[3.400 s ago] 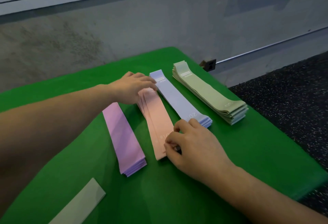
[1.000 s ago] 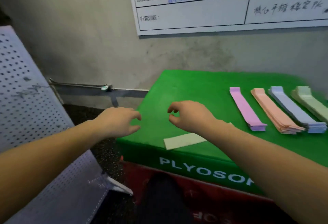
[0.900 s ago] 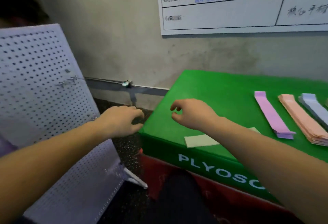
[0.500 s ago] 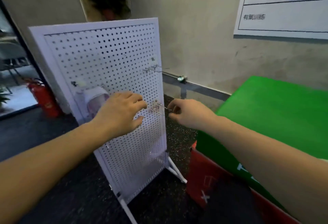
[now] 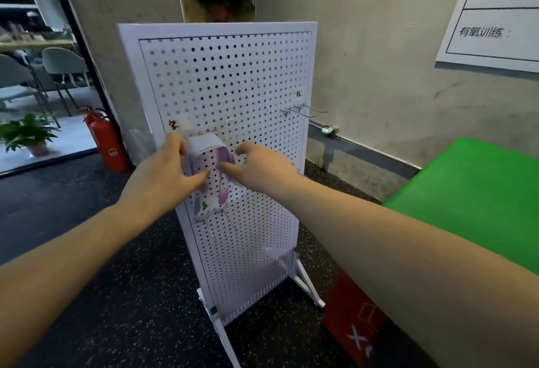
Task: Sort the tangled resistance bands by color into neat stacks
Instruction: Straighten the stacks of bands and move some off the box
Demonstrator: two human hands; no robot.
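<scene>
Both hands [image 5: 204, 173] at pegboard's [image 5: 233, 75] hanging band [image 5: 204, 145]

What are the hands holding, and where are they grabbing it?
The left hand and right hand each pinch a side of the pale purple looped resistance band hanging on the white pegboard.

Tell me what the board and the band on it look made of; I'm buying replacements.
Board: likely white painted sheet metal, given its thin perforated panel and matte finish. Band, hanging from a hook between left hand and right hand: seemingly thin rubbery latex, pale lilac, bending softly.
</scene>
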